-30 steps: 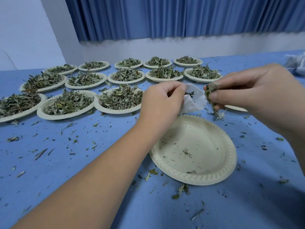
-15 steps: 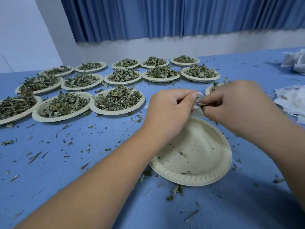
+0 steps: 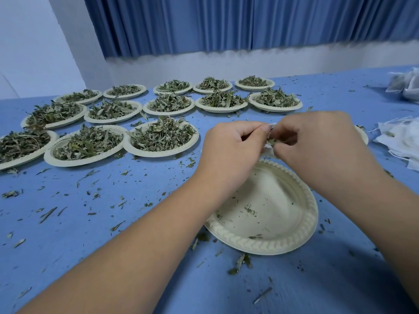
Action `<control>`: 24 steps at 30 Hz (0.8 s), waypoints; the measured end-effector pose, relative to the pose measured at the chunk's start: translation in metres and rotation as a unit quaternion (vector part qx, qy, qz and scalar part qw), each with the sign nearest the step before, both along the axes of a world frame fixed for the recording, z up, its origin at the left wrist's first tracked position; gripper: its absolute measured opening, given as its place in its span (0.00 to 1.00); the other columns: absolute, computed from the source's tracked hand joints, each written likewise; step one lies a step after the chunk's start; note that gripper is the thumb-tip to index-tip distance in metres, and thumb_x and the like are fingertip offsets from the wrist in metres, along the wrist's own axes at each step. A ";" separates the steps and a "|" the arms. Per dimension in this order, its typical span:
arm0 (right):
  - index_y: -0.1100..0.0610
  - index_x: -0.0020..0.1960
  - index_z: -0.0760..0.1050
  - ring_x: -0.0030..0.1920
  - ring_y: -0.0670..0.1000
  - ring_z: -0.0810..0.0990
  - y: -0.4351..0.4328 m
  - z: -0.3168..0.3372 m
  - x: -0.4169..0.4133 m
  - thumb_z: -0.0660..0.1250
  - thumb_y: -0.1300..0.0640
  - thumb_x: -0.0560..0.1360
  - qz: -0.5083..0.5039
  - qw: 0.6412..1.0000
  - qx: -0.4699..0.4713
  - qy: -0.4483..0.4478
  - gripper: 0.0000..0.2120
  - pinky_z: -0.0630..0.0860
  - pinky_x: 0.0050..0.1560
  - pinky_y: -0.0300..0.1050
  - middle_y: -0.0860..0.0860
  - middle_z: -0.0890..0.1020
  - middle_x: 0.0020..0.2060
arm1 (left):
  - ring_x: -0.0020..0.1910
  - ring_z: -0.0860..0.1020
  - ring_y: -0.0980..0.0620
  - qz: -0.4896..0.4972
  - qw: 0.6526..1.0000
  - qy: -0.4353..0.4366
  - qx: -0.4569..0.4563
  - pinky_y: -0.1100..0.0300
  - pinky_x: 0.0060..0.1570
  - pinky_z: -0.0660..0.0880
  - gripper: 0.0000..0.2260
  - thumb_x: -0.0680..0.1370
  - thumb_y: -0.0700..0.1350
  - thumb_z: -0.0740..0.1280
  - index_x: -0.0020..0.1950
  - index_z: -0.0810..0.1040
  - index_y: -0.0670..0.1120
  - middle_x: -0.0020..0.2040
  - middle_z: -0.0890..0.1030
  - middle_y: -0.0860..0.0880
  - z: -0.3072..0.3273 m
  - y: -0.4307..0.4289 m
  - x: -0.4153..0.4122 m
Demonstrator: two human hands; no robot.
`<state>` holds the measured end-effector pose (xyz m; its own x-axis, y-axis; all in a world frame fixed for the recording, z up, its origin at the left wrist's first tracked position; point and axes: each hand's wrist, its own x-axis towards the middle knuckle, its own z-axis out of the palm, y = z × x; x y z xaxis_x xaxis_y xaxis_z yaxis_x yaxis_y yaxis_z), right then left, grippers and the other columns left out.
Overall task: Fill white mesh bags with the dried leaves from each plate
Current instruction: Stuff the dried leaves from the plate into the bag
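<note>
Two hands meet just above the far rim of the near-empty plate [image 3: 267, 247]. The left hand [image 3: 231, 150] has its fingers curled, pinching the edge of a white mesh bag [image 3: 268, 150]. The right hand [image 3: 317, 150] is also curled, pinching a tuft of dried leaves [image 3: 271, 141] right at the bag's mouth. Bag is mostly hidden btwn the fingers, so can't tell how full it is. Plate below holds only crumbs.

Risks, as I judge them:
- Mouth is small & the leaves look brittle, so a rushed push prob. sheds bits past the opening. Bits over the plate get caught; bits off to the side join the scraps lying on the blue tabletop [image 3: 68, 223].
- If the left pinch slackens, the mouth folds shut, or the bag drops.
- Too hard a shove could strain the thin mesh.
- Left forearm lies near the closest full plate [image 3: 145, 152]; a wide elbow swing could clip it.

13 heaped plates wait to the left & beyond; spare bags [image 3: 401, 141] lie at right.

Writing: none readable. No brand/label on plates, bags or curtain [image 3: 204, 23].
</note>
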<state>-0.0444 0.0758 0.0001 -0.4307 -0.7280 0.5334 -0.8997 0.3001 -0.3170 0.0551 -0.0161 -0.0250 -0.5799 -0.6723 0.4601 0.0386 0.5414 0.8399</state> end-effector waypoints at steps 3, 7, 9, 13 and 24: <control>0.49 0.47 0.84 0.32 0.46 0.74 0.000 0.001 0.000 0.70 0.60 0.69 0.019 1.000 0.012 -0.004 0.10 0.66 0.34 0.23 0.43 0.80 0.30 | 0.27 0.70 0.62 0.000 1.000 0.003 0.009 0.68 0.31 0.66 0.10 0.80 0.43 0.66 0.47 0.87 0.51 0.25 0.73 0.58 0.000 0.001 0.000; 0.44 0.48 0.82 0.37 0.37 0.79 0.006 0.005 -0.006 0.75 0.54 0.67 0.079 0.993 -0.006 -0.085 0.11 0.72 0.44 0.28 0.36 0.80 0.35 | 0.32 0.76 0.59 0.006 0.999 0.010 0.050 0.57 0.43 0.80 0.09 0.80 0.44 0.66 0.47 0.87 0.49 0.30 0.80 0.55 0.002 -0.002 0.002; 0.43 0.44 0.80 0.37 0.35 0.80 0.007 0.006 -0.007 0.75 0.54 0.66 0.091 0.990 -0.037 -0.105 0.09 0.75 0.43 0.32 0.38 0.81 0.34 | 0.32 0.75 0.59 0.001 0.997 0.016 0.070 0.51 0.47 0.82 0.09 0.80 0.44 0.66 0.46 0.86 0.48 0.28 0.77 0.55 0.002 -0.004 0.003; 0.50 0.39 0.83 0.36 0.45 0.79 0.001 0.004 -0.001 0.72 0.61 0.68 0.079 0.995 -0.053 -0.023 0.05 0.75 0.43 0.40 0.46 0.82 0.33 | 0.36 0.76 0.46 -0.014 0.996 0.026 0.080 0.39 0.51 0.79 0.10 0.78 0.45 0.66 0.45 0.86 0.43 0.34 0.78 0.38 0.001 -0.004 0.001; 0.45 0.48 0.84 0.35 0.33 0.77 0.005 0.007 -0.001 0.70 0.62 0.72 0.133 0.987 -0.088 -0.027 0.13 0.68 0.39 0.23 0.29 0.75 0.31 | 0.20 0.67 0.62 0.018 0.994 0.036 0.104 0.68 0.28 0.66 0.09 0.79 0.43 0.65 0.47 0.86 0.49 0.22 0.70 0.57 0.003 -0.005 0.003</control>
<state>-0.0454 0.0805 0.0071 -0.2675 -0.7177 0.6429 -0.9198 -0.0088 -0.3924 0.0578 -0.0209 -0.0216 -0.5241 -0.7771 0.3484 0.0862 0.3586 0.9295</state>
